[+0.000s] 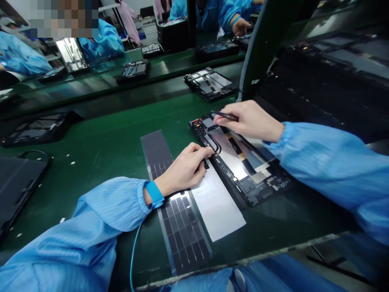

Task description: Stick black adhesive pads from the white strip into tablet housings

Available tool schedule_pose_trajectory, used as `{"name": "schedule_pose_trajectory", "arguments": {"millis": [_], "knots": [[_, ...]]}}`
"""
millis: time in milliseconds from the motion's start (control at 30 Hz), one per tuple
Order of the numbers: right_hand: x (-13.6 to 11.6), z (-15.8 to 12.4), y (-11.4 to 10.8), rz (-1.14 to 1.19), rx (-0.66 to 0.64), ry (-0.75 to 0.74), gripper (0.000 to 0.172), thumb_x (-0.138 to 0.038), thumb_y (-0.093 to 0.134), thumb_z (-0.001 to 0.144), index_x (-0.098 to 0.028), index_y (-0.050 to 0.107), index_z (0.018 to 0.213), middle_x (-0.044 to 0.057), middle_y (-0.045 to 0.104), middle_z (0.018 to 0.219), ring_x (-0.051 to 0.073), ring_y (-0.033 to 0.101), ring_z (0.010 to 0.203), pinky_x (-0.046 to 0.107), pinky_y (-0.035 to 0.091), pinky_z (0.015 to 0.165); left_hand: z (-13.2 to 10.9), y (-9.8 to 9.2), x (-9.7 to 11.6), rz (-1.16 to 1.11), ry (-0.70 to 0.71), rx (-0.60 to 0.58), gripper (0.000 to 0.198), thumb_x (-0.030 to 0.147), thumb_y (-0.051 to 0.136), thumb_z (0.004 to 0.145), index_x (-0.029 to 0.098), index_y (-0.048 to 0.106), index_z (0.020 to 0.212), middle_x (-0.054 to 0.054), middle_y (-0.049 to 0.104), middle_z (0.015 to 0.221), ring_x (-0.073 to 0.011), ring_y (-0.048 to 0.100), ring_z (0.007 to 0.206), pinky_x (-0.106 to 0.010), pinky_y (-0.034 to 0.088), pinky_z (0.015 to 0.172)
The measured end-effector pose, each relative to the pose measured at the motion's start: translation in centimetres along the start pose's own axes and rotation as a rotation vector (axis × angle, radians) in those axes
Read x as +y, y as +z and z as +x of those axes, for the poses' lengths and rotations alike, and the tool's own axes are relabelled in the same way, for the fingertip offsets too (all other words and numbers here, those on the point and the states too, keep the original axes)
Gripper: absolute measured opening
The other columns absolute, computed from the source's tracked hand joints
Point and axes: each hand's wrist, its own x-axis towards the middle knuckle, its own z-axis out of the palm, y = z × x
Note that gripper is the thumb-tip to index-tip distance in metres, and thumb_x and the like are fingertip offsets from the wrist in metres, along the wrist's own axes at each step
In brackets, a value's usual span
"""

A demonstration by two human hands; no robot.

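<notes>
Left hand [182, 172]: fingers pressed together on black curved cable [214, 142], beside open tablet frame [258, 188]; right hand [251, 121]: pinching slim black pick [226, 116], tip low over frame

Nothing legible in view. The opened tablet chassis [234, 162] has adhesive labels [258, 177] and tiny markings on its circuit board [281, 183], all too small and blurred to read. Same for the second tablet chassis [209, 84] further up the bench: no text I can make out.
</notes>
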Motion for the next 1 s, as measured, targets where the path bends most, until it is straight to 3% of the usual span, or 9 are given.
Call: {"name": "schedule_pose_trajectory", "arguments": {"millis": [100,200,400,567,800,1000], "knots": [[0.3,2.7,0.9,-0.078,-0.061,-0.015,0.014,-0.021,0.058,0.075,-0.015,0.069,0.082,0.004,0.064,0.079,0.016,0.059,0.074,0.026,0.042,0.067,0.1,0.0,0.1,0.042,0.021,-0.065,0.041,0.000,0.038,0.073,0.011,0.043,0.113,-0.010,0.055,0.111,-0.0178,0.044,0.089,-0.034,0.044,0.081],[0.7,3.9,1.9,0.012,-0.132,0.049,0.017,-0.017,0.057,0.075,-0.013,0.067,0.088,0.004,0.065,0.079,0.014,0.061,0.072,0.023,0.044,0.067,0.1,0.0,0.3,0.111,0.047,-0.100,0.047,0.000,0.038,0.072,0.009,0.041,0.118,-0.013,0.050,0.120,-0.0206,0.045,0.097,-0.037,0.042,0.085],[1.2,4.7,2.7,0.087,-0.186,0.097,0.025,-0.021,0.057,0.077,-0.010,0.061,0.099,0.004,0.066,0.077,0.011,0.059,0.064,0.019,0.042,0.057,0.0,0.2,0.2,0.108,0.102,-0.048,0.043,0.000,0.039,0.073,0.008,0.044,0.115,-0.014,0.052,0.109,-0.0215,0.044,0.103,-0.038,0.042,0.089],[1.3,5.4,2.7,0.106,-0.259,0.027,0.025,-0.023,0.059,0.074,-0.010,0.060,0.096,0.003,0.063,0.080,0.009,0.055,0.065,0.018,0.040,0.056,0.0,0.1,0.1,0.056,0.107,0.009,0.041,0.001,0.038,0.076,0.009,0.043,0.116,-0.014,0.050,0.109,-0.0207,0.045,0.103,-0.037,0.045,0.088],[1.7,5.5,3.1,0.284,-0.279,0.049,0.012,-0.018,0.062,0.070,-0.011,0.056,0.079,0.002,0.058,0.072,0.009,0.052,0.061,0.018,0.040,0.055,-0.1,0.1,0.3,0.154,0.088,-0.044,0.043,0.003,0.037,0.079,0.010,0.038,0.121,-0.015,0.049,0.112,-0.0229,0.043,0.105,-0.041,0.043,0.088],[1.7,5.4,3.4,0.470,-0.288,0.070,0.021,-0.017,0.063,0.070,-0.011,0.055,0.089,-0.001,0.051,0.069,0.006,0.046,0.058,0.018,0.037,0.052,-0.1,0.2,0.4,0.207,0.080,-0.075,0.047,0.004,0.038,0.079,0.008,0.035,0.125,-0.016,0.046,0.113,-0.0233,0.041,0.103,-0.040,0.043,0.087]]}}
